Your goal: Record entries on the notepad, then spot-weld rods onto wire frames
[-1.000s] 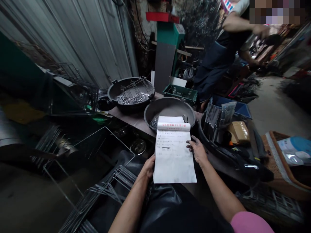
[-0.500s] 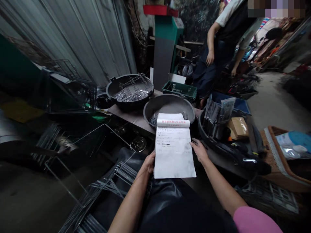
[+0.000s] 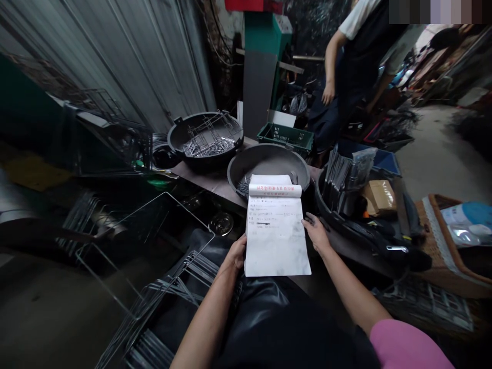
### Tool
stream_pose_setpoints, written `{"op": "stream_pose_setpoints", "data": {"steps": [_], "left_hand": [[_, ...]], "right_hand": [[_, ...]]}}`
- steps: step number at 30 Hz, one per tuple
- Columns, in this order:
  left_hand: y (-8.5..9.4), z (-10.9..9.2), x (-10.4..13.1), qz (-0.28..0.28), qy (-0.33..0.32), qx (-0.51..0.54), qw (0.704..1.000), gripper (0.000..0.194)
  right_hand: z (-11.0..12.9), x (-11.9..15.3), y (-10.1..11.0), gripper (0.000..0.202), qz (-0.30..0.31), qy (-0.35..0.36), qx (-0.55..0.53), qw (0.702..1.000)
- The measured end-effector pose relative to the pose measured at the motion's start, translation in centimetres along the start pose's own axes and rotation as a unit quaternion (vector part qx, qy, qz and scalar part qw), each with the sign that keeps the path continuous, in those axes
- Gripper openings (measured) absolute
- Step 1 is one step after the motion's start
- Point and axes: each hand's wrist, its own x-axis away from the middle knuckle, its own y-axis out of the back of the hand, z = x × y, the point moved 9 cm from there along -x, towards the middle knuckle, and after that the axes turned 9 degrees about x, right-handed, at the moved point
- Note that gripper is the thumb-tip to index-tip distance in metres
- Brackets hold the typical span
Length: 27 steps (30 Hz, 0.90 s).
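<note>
- Left hand (image 3: 238, 251) has the notepad (image 3: 277, 248) pinched by its left edge
- Right hand (image 3: 317, 234) is at the right edge, can't tell if that grip's pinching
- notepad's nearer than the round pan (image 3: 271, 161)

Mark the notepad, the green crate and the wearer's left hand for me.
Notepad (image 3: 277, 251): head view, blank lower page.
Green crate (image 3: 285, 136): head view, slotted wall.
Left hand (image 3: 237, 252): head view, middle of hand.

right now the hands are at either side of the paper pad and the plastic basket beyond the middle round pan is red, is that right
No: the plastic basket beyond the middle round pan is green, not red, as the head view shows. The left hand and right hand are at either side of the paper pad.
</note>
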Motion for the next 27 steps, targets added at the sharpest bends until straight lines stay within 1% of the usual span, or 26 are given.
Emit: {"op": "stream_pose_setpoints", "data": {"steps": [3, 8, 13, 18, 20, 22, 25, 27], "left_hand": [[0.0, 0.0, 0.1, -0.006, 0.001, -0.004, 1.0, 0.042], [-0.2, -0.2, 0.4, -0.01, -0.005, -0.007, 1.0, 0.041], [0.1, -0.2, 0.5, -0.033, 0.001, -0.002, 0.999, 0.039], [-0.3, -0.3, 0.6, -0.022, 0.0, 0.007, 1.0, 0.039], [-0.4, -0.2, 0.6, -0.017, 0.003, 0.012, 1.0, 0.04], [-0.2, -0.1, 0.6, -0.025, 0.008, 0.012, 1.0, 0.041], [0.6, 0.3, 0.3, -0.052, 0.021, 0.0, 0.998, 0.039], [1.1, 0.5, 0.1, -0.061, 0.026, -0.01, 0.998, 0.036]], "right_hand": [[0.0, 0.0, -0.1, 0.035, 0.005, 0.011, 0.005, 1.0], [-0.8, -0.1, -0.6, 0.034, 0.025, -0.003, -0.027, 0.999], [-1.3, -0.2, -0.6, 0.029, 0.027, -0.017, -0.038, 0.999], [-1.9, 0.0, -0.8, 0.029, 0.042, -0.044, -0.061, 0.996], [-1.8, 0.0, -0.7, 0.029, 0.036, -0.042, -0.061, 0.997], [-1.5, 0.0, -0.4, 0.029, 0.024, -0.03, -0.055, 0.998], [-1.1, 0.1, -0.3, 0.03, 0.017, -0.017, -0.05, 0.998], [-1.0, 0.2, -0.3, 0.031, 0.017, -0.017, -0.047, 0.999]]}}
